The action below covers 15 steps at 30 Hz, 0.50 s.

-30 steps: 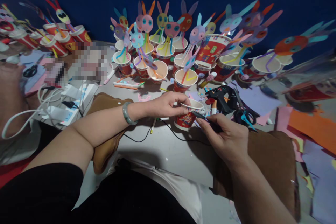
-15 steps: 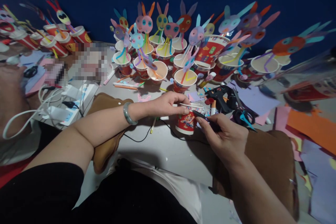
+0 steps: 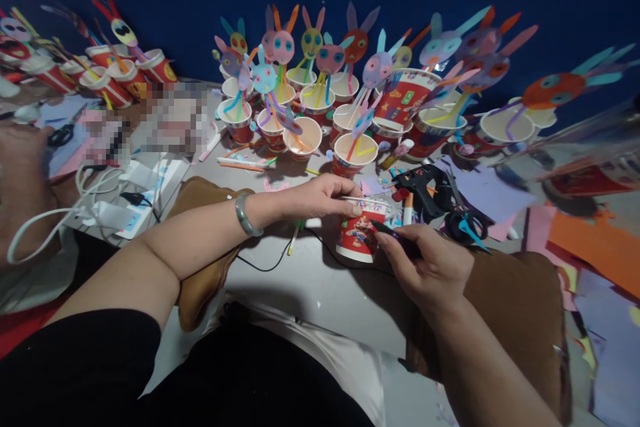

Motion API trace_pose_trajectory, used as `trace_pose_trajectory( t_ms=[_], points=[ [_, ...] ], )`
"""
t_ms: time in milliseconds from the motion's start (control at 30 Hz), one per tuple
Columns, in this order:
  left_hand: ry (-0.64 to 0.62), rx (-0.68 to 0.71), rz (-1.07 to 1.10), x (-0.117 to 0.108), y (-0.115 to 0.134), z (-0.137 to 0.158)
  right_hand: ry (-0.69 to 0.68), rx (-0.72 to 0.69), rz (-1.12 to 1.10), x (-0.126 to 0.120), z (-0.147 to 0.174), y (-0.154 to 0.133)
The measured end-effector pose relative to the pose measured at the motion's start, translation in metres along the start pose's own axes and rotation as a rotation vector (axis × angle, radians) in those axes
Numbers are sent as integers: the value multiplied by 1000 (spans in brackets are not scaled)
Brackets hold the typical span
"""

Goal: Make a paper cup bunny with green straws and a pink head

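A red printed paper cup [image 3: 356, 239] with a white rim and base stands upright in front of me. My left hand [image 3: 327, 197] grips it at the rim, thumb on the near side and fingers behind. My right hand [image 3: 435, 257] is closed around a slim black pointed tool [image 3: 403, 240], whose tip points at the right side of the cup. The palm hides most of this tool, so its kind does not show. Whether the tip touches the cup wall I cannot tell.
Behind stand several cups with paper rabbit figures [image 3: 330, 57]. A black glue gun [image 3: 425, 187] and scissors [image 3: 470, 221] lie right of the cup. Brown cushions [image 3: 505, 320] flank my arms. Left are a power strip [image 3: 150, 197] and another person's hand [image 3: 23, 167].
The cup has turned slightly and its rim has tipped, showing more of its front. The black tool's tip has moved from near the rim down to the cup's side.
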<state>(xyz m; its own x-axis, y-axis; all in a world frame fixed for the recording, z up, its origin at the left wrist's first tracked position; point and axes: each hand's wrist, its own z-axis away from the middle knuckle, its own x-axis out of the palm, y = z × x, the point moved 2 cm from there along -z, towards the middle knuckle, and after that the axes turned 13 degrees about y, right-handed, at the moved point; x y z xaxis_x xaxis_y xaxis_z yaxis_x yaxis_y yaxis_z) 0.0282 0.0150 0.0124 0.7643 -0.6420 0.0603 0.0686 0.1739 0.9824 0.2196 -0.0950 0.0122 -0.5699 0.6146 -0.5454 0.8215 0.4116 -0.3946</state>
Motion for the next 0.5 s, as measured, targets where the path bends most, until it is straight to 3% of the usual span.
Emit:
trace_pose_trajectory(
  t_ms=[200, 500],
  points=[
    [15, 78, -83, 3, 0, 0, 69, 122, -91, 0, 3, 2],
    [-34, 240, -192, 12, -2, 4, 15, -25, -84, 6, 9, -7]
  ],
)
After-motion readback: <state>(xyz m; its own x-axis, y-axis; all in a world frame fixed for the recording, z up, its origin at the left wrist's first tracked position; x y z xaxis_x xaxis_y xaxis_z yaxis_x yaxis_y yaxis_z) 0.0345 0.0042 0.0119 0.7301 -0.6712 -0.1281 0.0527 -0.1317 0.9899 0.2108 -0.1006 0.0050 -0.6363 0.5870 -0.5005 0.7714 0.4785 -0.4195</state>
